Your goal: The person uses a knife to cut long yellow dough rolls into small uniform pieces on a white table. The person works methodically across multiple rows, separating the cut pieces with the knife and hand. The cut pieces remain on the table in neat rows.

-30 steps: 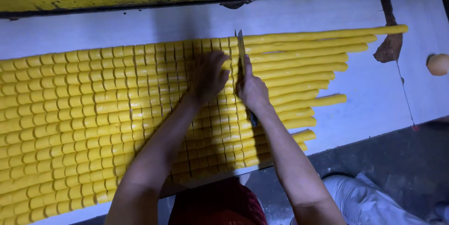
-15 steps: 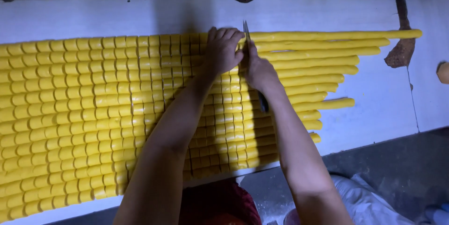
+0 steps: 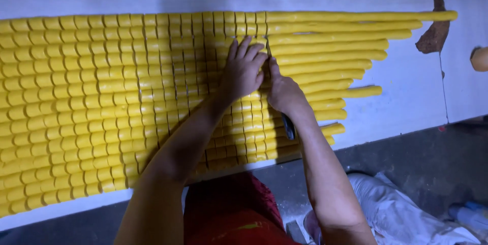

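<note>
The left hand (image 3: 243, 69) lies spread flat on the cut yellow pieces (image 3: 152, 87) on the white table (image 3: 406, 107), the right hand (image 3: 284, 92) clenches a knife (image 3: 288, 125) just beside its fingers, risking a nick.

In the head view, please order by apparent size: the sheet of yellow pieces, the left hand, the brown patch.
1. Sheet of yellow pieces
2. Left hand
3. Brown patch; the hand is nearer the camera, so real sizes stay unsure.
</note>
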